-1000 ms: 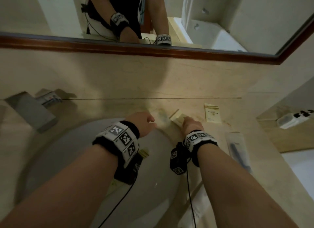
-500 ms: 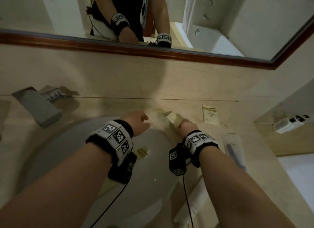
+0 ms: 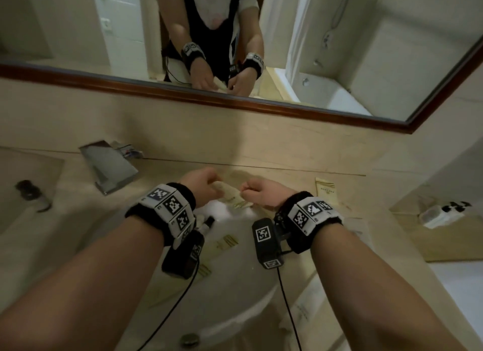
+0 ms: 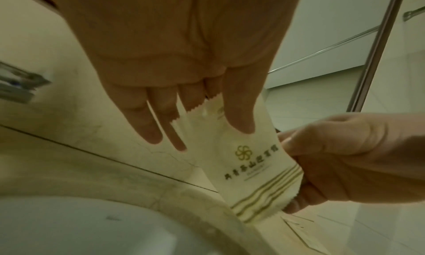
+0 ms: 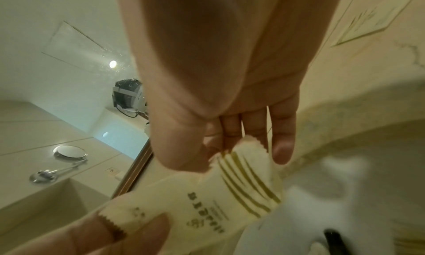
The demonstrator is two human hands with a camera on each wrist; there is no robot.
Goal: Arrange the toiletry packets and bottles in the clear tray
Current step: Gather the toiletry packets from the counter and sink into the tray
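Both the left hand point(image 3: 202, 184) and right hand point(image 3: 264, 193) pinch one packet point(image 3: 230, 195) by its ends; it probably goes into the tray next, though I cannot make the tray out.

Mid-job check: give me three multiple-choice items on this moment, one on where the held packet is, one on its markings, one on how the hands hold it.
1. Where is the cream packet?
A. flat on the counter
B. in the air between both hands
C. under the faucet

2. What colour are the stripes at its end?
A. olive-gold
B. red
C. blue

3. How is it held?
A. left hand only
B. resting on open palms
C. pinched at opposite ends by left hand and right hand

Answers: 1 B, head view shows it above the basin rim; 2 A, wrist views show the stripes; 3 C, each wrist view shows a thumb on one end.
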